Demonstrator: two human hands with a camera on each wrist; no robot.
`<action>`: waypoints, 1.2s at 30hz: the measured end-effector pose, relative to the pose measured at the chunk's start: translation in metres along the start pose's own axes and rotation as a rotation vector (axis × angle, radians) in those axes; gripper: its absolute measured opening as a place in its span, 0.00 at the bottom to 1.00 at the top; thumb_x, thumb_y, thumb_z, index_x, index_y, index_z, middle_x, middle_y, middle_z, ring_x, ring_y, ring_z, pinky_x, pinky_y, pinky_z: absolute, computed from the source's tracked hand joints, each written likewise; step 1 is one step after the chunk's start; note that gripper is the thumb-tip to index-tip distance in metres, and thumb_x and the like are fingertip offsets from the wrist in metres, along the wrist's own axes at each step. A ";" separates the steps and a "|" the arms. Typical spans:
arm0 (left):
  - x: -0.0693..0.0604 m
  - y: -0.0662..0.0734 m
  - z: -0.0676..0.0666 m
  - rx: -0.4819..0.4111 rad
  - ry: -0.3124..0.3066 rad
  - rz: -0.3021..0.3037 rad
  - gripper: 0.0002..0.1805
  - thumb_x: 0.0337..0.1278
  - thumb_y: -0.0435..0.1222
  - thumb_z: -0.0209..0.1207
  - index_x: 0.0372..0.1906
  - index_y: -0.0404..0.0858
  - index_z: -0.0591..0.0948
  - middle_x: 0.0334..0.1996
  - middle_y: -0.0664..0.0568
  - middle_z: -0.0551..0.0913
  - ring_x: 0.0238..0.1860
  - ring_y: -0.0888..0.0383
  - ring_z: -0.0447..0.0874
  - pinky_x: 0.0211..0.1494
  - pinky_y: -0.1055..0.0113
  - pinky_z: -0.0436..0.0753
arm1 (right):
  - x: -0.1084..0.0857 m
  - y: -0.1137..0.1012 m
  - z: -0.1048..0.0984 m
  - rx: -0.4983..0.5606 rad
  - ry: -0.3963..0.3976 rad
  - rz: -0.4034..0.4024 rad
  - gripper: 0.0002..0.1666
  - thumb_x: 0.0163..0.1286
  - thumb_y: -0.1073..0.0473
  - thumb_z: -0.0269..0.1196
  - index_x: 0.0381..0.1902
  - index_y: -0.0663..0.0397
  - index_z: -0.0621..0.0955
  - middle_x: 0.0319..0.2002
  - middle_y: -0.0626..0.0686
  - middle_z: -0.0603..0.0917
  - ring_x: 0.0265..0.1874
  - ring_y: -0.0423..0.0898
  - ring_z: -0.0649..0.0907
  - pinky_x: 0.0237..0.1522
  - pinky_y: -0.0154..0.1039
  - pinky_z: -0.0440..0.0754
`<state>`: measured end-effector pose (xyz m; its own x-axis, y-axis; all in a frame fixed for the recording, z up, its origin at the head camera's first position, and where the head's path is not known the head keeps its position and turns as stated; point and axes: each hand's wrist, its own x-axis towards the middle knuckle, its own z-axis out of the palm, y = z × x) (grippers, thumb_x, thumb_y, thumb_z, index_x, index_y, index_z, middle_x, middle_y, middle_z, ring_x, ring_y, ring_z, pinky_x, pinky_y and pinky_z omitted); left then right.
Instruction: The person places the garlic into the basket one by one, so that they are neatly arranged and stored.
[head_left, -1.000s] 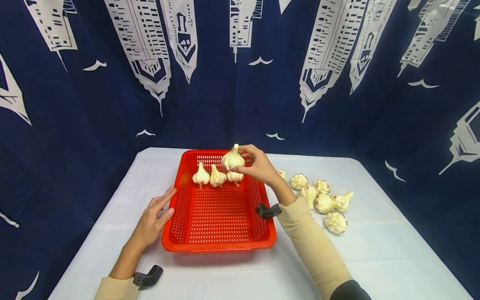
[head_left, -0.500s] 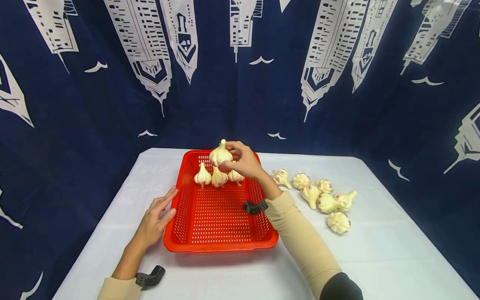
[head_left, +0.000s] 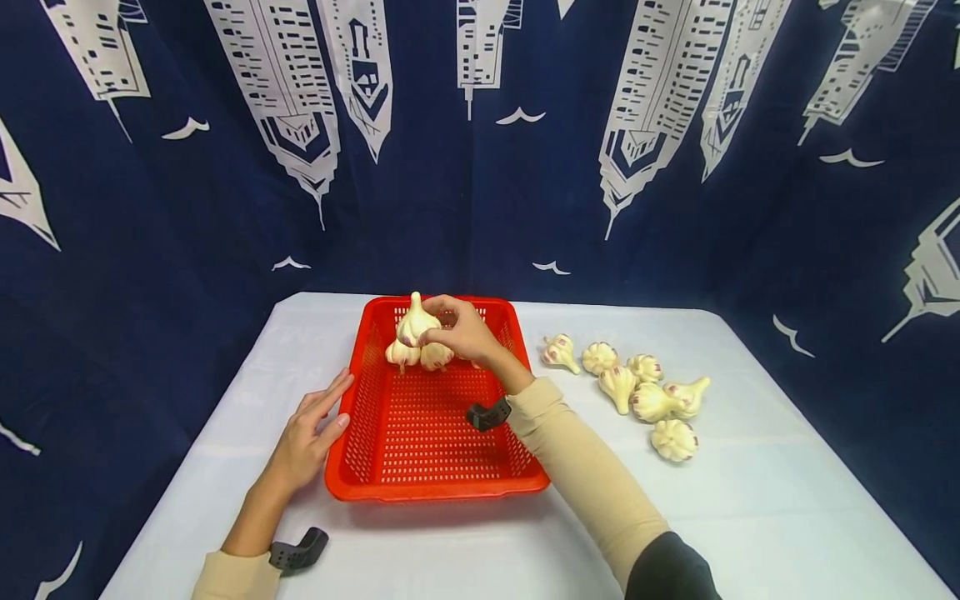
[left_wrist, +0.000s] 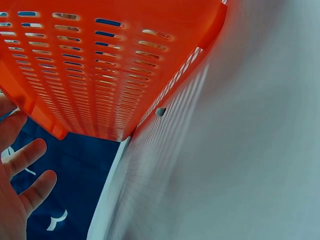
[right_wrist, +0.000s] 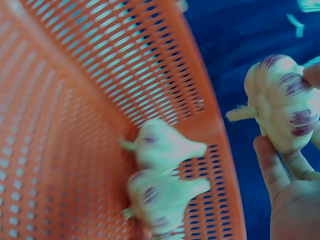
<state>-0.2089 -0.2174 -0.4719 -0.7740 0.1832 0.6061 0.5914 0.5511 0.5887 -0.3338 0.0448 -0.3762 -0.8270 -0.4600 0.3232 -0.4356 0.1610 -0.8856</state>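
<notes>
Right hand [head_left: 463, 332] is pinching one garlic bulb [head_left: 416, 327] between thumb and fingers, keeping its long axis roughly upright, stem up, above the far-left part of the red basket [head_left: 438, 492], where basket bulbs [head_left: 402, 353] are sitting just below. Left hand [head_left: 306, 433] is holding nothing, fingers extended and slightly spread, lying along the basket's left rim, farther from the pinched bulb, which is sitting to its far right.
</notes>
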 end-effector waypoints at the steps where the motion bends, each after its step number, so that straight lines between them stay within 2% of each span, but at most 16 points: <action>1: 0.000 0.000 0.000 0.001 0.000 0.003 0.29 0.62 0.31 0.56 0.69 0.36 0.72 0.70 0.44 0.69 0.56 0.49 0.71 0.51 0.70 0.68 | 0.001 0.001 0.002 0.002 -0.015 0.009 0.27 0.55 0.68 0.67 0.55 0.67 0.78 0.52 0.60 0.82 0.40 0.49 0.83 0.44 0.38 0.82; 3: 0.001 -0.001 0.000 0.002 0.000 0.006 0.29 0.62 0.31 0.56 0.69 0.35 0.72 0.70 0.44 0.69 0.57 0.49 0.71 0.51 0.70 0.68 | 0.002 0.004 0.005 -0.008 -0.043 0.023 0.28 0.55 0.68 0.67 0.56 0.68 0.78 0.52 0.60 0.82 0.39 0.47 0.84 0.42 0.36 0.82; 6: 0.001 0.000 0.000 -0.002 0.003 0.019 0.29 0.62 0.30 0.56 0.69 0.35 0.72 0.70 0.44 0.69 0.56 0.50 0.71 0.50 0.70 0.68 | 0.002 0.008 0.010 0.017 -0.095 0.060 0.27 0.56 0.70 0.65 0.56 0.69 0.79 0.49 0.62 0.82 0.33 0.50 0.84 0.33 0.35 0.81; 10: 0.001 0.000 -0.001 0.001 0.006 0.026 0.29 0.62 0.31 0.56 0.69 0.35 0.72 0.70 0.44 0.70 0.54 0.51 0.72 0.50 0.70 0.68 | 0.002 0.016 0.017 0.025 -0.161 0.106 0.23 0.57 0.71 0.64 0.53 0.69 0.80 0.44 0.60 0.83 0.27 0.54 0.80 0.26 0.40 0.79; 14: 0.001 0.000 -0.001 0.005 0.006 0.019 0.29 0.62 0.31 0.56 0.69 0.35 0.72 0.70 0.45 0.69 0.55 0.52 0.71 0.50 0.70 0.68 | 0.002 0.021 0.023 -0.055 -0.208 0.128 0.21 0.55 0.67 0.65 0.50 0.65 0.82 0.43 0.55 0.85 0.30 0.47 0.82 0.36 0.47 0.82; 18: 0.000 0.000 -0.001 0.003 -0.001 0.011 0.29 0.62 0.31 0.57 0.69 0.36 0.72 0.70 0.45 0.69 0.55 0.51 0.71 0.51 0.70 0.68 | 0.001 0.024 0.026 -0.075 -0.238 0.174 0.18 0.56 0.66 0.64 0.46 0.64 0.83 0.39 0.53 0.85 0.32 0.43 0.83 0.44 0.50 0.82; 23: 0.000 -0.001 -0.001 0.006 -0.005 0.001 0.29 0.62 0.32 0.57 0.70 0.36 0.72 0.70 0.45 0.69 0.55 0.52 0.71 0.51 0.69 0.69 | 0.000 0.027 0.032 -0.101 -0.221 0.246 0.18 0.58 0.64 0.64 0.48 0.64 0.82 0.36 0.51 0.84 0.33 0.41 0.81 0.43 0.41 0.83; 28: -0.001 -0.001 -0.001 0.004 -0.010 -0.010 0.29 0.62 0.32 0.57 0.70 0.36 0.71 0.70 0.45 0.69 0.56 0.52 0.71 0.51 0.69 0.69 | -0.001 0.028 0.038 -0.066 -0.195 0.304 0.21 0.59 0.65 0.62 0.52 0.65 0.80 0.36 0.53 0.84 0.36 0.41 0.81 0.42 0.35 0.82; 36: 0.000 -0.001 -0.002 0.007 -0.009 -0.004 0.29 0.62 0.32 0.57 0.70 0.37 0.72 0.70 0.44 0.69 0.55 0.52 0.71 0.51 0.69 0.68 | 0.000 0.034 0.047 -0.074 -0.142 0.277 0.23 0.56 0.67 0.64 0.52 0.65 0.79 0.34 0.54 0.85 0.33 0.40 0.79 0.38 0.31 0.77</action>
<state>-0.2089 -0.2195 -0.4717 -0.7785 0.1881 0.5988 0.5866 0.5576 0.5874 -0.3319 0.0091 -0.4221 -0.8621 -0.5063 0.0190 -0.2302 0.3579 -0.9049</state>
